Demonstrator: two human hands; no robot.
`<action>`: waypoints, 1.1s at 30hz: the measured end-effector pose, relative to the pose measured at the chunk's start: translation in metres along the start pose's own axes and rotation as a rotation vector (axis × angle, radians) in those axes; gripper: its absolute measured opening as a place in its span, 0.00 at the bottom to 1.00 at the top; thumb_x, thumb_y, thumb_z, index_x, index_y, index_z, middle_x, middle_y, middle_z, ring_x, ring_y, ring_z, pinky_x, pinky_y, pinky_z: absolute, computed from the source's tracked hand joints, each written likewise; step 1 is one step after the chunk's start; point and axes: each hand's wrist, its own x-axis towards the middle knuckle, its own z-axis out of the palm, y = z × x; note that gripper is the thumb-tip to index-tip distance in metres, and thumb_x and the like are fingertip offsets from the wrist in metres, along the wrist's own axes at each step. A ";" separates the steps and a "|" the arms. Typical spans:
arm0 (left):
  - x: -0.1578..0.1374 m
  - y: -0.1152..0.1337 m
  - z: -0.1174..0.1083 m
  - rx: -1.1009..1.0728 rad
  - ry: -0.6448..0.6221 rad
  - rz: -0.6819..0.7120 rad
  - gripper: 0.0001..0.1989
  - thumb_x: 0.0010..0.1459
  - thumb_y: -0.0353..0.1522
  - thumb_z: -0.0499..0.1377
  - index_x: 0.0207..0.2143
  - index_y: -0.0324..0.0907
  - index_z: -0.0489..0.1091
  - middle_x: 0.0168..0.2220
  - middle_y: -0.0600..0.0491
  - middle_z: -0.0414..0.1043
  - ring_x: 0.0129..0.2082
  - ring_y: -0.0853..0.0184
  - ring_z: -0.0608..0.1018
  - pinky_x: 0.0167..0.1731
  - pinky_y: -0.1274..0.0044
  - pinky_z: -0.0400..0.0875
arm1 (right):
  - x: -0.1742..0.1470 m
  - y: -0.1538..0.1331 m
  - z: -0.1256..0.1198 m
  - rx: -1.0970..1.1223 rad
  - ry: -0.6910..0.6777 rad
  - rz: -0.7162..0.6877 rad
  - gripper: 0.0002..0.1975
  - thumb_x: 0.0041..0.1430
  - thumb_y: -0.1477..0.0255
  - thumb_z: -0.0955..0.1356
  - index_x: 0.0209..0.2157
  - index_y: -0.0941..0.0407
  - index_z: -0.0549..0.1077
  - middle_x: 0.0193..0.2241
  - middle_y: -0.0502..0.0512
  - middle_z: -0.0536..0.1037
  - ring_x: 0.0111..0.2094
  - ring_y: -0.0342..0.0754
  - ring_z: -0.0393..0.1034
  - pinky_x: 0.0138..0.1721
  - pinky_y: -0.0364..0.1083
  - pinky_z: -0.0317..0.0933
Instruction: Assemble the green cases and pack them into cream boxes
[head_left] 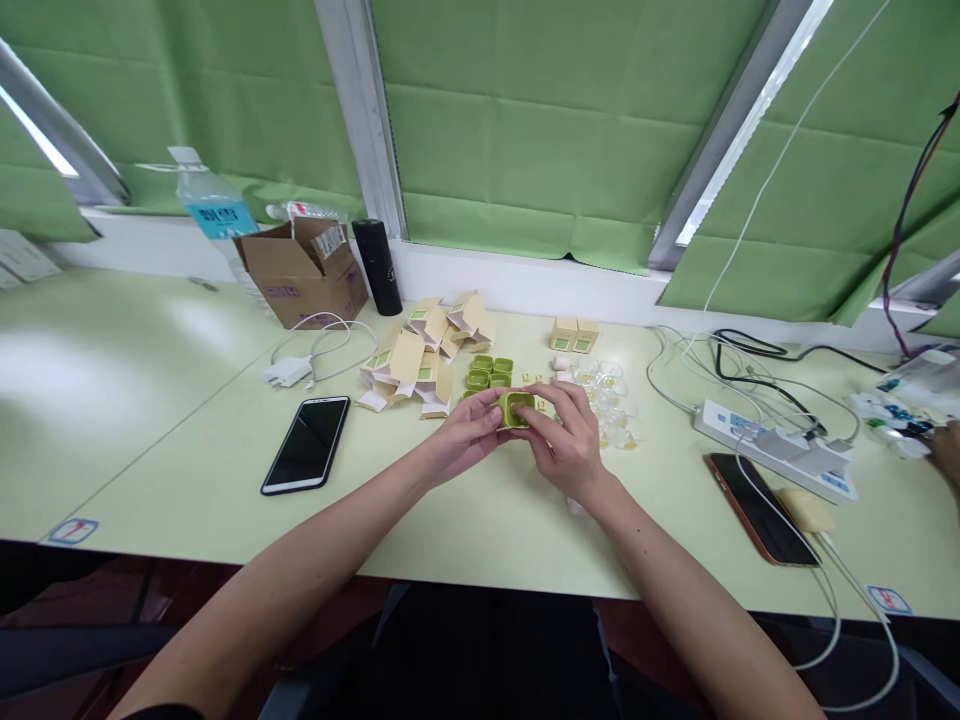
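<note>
A: Where's the green cup (511,402) on your feed?
B: I have it up off the table (465,530), between my 2 hands, opening tipped toward my camera. Taking the cup as the clock's centre, more green cups (480,378) sit at 11 o'clock, unfolded boxes (405,360) at 10, clear cups (611,400) at 3 and 2 closed boxes (575,335) at 1.
A: What are the fingers doing?
B: My left hand (472,428) comes in from 8 o'clock, pinching the cup's wall, thumb bent over the side at 9. My right hand (564,428) comes from 4, fingers curled and slightly parted, a fingertip reaching into the opening. I can't tell whether that tip presses on the bottom or whether the right thumb grips, since the cup and fingers cover it.
A: How would you expect it to handle?
B: Light, I'd judge, with thin walls that give a little under a squeeze. It looks smooth, so it may slip or spin under a single fingertip. I don't expect it to be fragile, though a hard pinch could bow it. I'd hold it by opposite walls, at 9 and 3, just below the rim, leaving the opening free.
</note>
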 end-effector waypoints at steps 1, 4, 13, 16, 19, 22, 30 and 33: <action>0.000 0.000 0.000 -0.006 0.004 0.001 0.23 0.55 0.35 0.74 0.52 0.38 0.77 0.39 0.50 0.78 0.41 0.68 0.79 0.47 0.75 0.75 | 0.000 0.000 0.000 -0.002 0.000 0.000 0.08 0.65 0.75 0.72 0.45 0.52 0.78 0.48 0.62 0.80 0.49 0.58 0.71 0.47 0.57 0.73; 0.000 -0.001 0.000 -0.016 0.007 0.009 0.22 0.55 0.36 0.75 0.51 0.38 0.77 0.39 0.50 0.78 0.40 0.68 0.79 0.47 0.74 0.75 | 0.001 0.000 0.000 -0.002 0.008 0.007 0.08 0.65 0.75 0.72 0.45 0.50 0.79 0.48 0.60 0.81 0.48 0.57 0.71 0.46 0.57 0.73; 0.000 -0.002 0.000 -0.010 -0.006 0.010 0.23 0.56 0.37 0.74 0.52 0.38 0.77 0.42 0.48 0.78 0.42 0.67 0.79 0.47 0.74 0.74 | -0.001 -0.003 0.001 0.003 0.005 0.046 0.07 0.65 0.76 0.71 0.41 0.49 0.79 0.49 0.59 0.81 0.49 0.57 0.70 0.47 0.57 0.73; 0.000 -0.001 0.001 -0.007 -0.001 0.003 0.24 0.55 0.37 0.75 0.52 0.38 0.77 0.42 0.48 0.78 0.42 0.67 0.80 0.48 0.73 0.74 | -0.001 -0.002 0.001 0.018 0.022 0.025 0.09 0.64 0.77 0.71 0.43 0.49 0.79 0.49 0.60 0.81 0.50 0.57 0.69 0.47 0.57 0.73; 0.000 -0.001 0.001 -0.010 0.008 -0.004 0.25 0.54 0.36 0.75 0.52 0.39 0.77 0.43 0.49 0.79 0.43 0.66 0.80 0.49 0.72 0.75 | 0.000 -0.002 0.001 0.033 0.032 0.004 0.11 0.63 0.80 0.71 0.43 0.51 0.79 0.49 0.61 0.80 0.50 0.57 0.69 0.46 0.57 0.73; -0.001 -0.001 0.001 -0.014 0.012 -0.007 0.25 0.54 0.36 0.75 0.53 0.40 0.77 0.43 0.48 0.79 0.44 0.66 0.80 0.49 0.72 0.75 | 0.001 -0.002 0.002 0.033 0.037 0.007 0.10 0.64 0.79 0.70 0.43 0.50 0.79 0.49 0.61 0.80 0.50 0.58 0.70 0.46 0.58 0.74; 0.002 -0.001 -0.001 0.002 0.012 0.036 0.26 0.55 0.37 0.75 0.53 0.39 0.77 0.45 0.46 0.81 0.47 0.61 0.82 0.49 0.71 0.75 | 0.005 0.001 -0.007 0.170 -0.032 0.101 0.18 0.63 0.73 0.73 0.53 0.50 0.71 0.51 0.61 0.81 0.56 0.62 0.72 0.52 0.65 0.73; 0.005 0.000 -0.006 0.001 0.060 0.066 0.24 0.55 0.38 0.75 0.51 0.38 0.76 0.47 0.43 0.82 0.50 0.57 0.82 0.50 0.68 0.76 | 0.010 0.007 -0.017 0.163 -0.006 0.142 0.20 0.62 0.71 0.73 0.54 0.51 0.70 0.52 0.63 0.81 0.56 0.63 0.72 0.53 0.66 0.71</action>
